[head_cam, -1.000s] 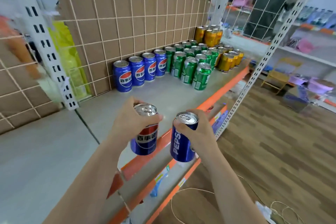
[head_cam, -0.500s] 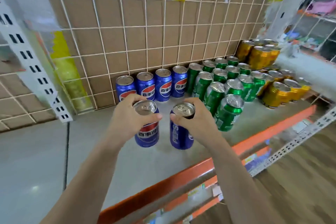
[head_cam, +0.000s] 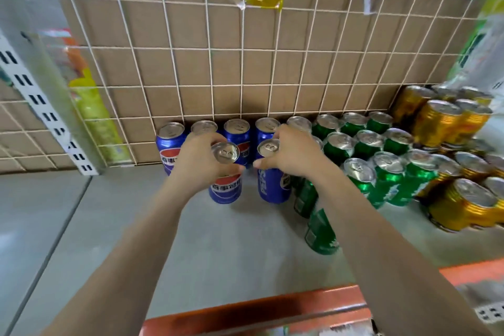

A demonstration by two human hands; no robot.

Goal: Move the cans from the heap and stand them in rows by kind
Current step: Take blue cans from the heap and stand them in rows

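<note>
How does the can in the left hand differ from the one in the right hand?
The left-hand can faces the camera with a red and white round logo and Chinese characters; the right-hand can shows white lettering down its blue side. The right-hand can is beside the green cans; the left-hand can is farther from them. Both are blue, upright and gripped near the top.

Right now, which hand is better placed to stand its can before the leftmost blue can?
Probably the left hand: its blue can is nearest that spot; the right hand is further over, beside the green cans.
</note>
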